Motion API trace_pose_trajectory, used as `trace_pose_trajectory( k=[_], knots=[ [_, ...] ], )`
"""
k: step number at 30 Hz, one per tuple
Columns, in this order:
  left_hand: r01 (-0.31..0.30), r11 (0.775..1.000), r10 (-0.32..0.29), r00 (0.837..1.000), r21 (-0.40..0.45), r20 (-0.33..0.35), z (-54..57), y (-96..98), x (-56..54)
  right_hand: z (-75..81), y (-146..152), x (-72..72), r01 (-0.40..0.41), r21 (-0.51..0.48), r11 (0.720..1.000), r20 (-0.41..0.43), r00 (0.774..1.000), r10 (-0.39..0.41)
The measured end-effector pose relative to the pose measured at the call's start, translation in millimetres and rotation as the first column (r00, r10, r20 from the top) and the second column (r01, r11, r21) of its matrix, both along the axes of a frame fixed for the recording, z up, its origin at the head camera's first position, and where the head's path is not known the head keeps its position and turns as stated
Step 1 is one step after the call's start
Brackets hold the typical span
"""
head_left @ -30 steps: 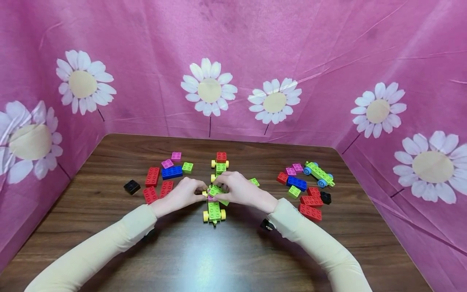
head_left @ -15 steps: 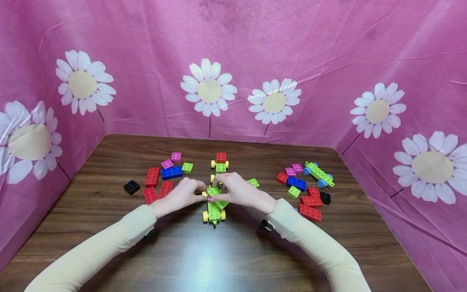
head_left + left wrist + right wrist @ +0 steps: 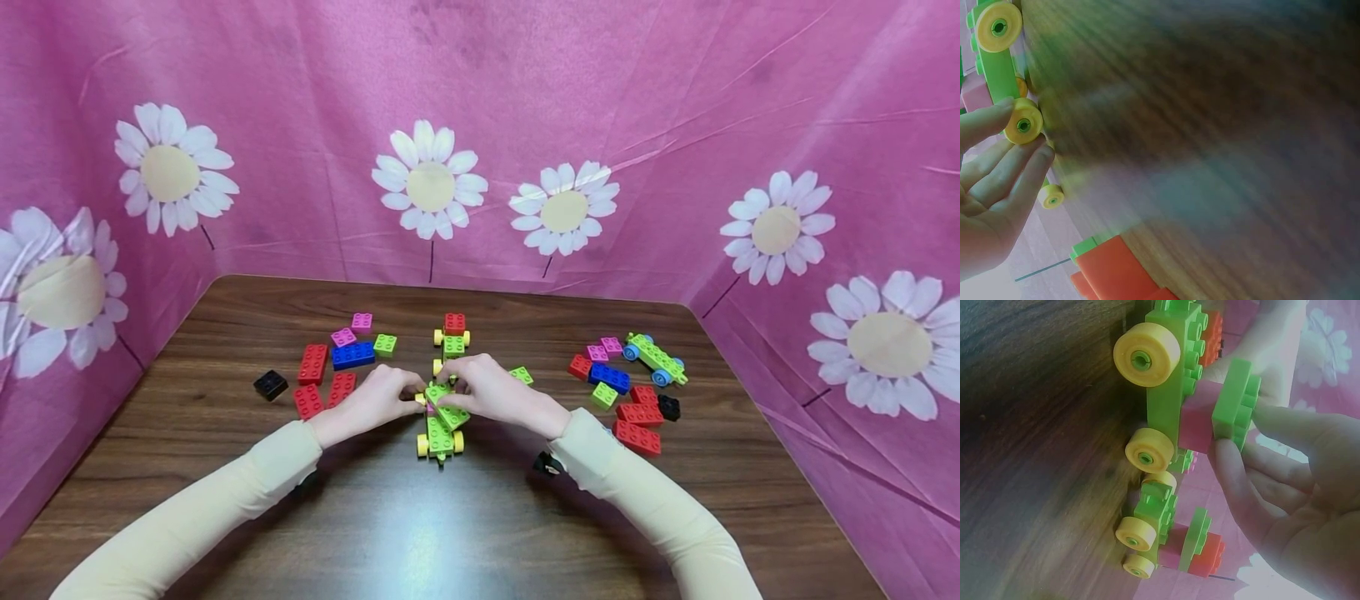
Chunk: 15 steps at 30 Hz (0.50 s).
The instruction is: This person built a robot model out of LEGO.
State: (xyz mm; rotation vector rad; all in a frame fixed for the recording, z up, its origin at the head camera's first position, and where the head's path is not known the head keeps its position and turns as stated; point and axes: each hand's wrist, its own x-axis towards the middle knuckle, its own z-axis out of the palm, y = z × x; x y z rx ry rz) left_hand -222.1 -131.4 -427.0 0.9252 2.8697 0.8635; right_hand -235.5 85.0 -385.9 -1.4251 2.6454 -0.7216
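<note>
In the middle of the table stands a green toy car base [image 3: 440,437] with yellow wheels. A pink brick [image 3: 1197,419] sits on its studs. Over the pink brick a green brick [image 3: 448,408] lies at an angle to the base. My right hand [image 3: 495,393] pinches this green brick between thumb and fingers, as the right wrist view shows. With the thumb above and fingers below, my left hand [image 3: 375,398] grips a yellow wheel [image 3: 1024,122] on the car's left side. The right wrist view shows the green brick touching the pink one; whether its studs are pressed home I cannot tell.
Behind the hands stands another yellow-wheeled car with a red brick [image 3: 454,323]. Red, blue, pink, green and black bricks lie at left around the blue brick [image 3: 353,355]. More lie at right, near a blue-wheeled green car base [image 3: 656,358]. A flowered pink cloth [image 3: 480,100] surrounds the table.
The right hand's fingers have shifted slightly on the green brick, and more of its top shows. The brick's angle has changed a little. My left hand stays in place on the wheel.
</note>
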Motion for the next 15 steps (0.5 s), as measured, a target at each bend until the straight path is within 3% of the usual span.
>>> trace_pose_trajectory(
  k=[15],
  knots=[
    [0.019, 1.000, -0.019, 0.998, -0.002, -0.066, -0.3, 1.6, 1.7, -2.1, -1.4, -0.8, -0.011, -0.009, 1.000, -0.089, 0.996, 0.010]
  ],
)
